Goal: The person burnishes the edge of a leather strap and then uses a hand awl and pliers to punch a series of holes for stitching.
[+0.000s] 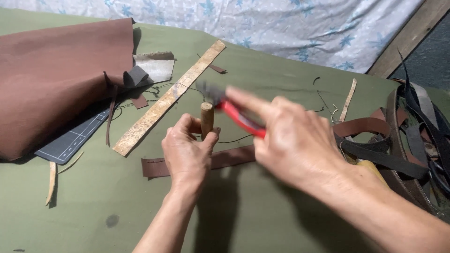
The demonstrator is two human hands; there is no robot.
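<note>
While the left hand (pixel 187 152) clenches a wooden-handled tool (pixel 206 119) and holds it upright on the brown leather strip (pixel 197 164), the right hand (pixel 290 140) grips a red-handled tool (pixel 241 119) whose dark head is blurred with motion just above the wooden handle's top. The step in hand looks like striking — a punch or awl set on the strip and driven from above — though the blur hides what kind of head the red tool has.

The wooden handle's long axis stands near vertical, its working end pointing down into the strip and hidden behind the fingers. The strip itself lies flat on the green desk (pixel 93 206), its long axis running left to right with a slight rise toward the right, where it passes beneath the right hand.

A next blow, by my judgement, calls for a plumb handle, a square hit on its top and fingers kept below it — any tilt could skid the point along the leather.
</note>
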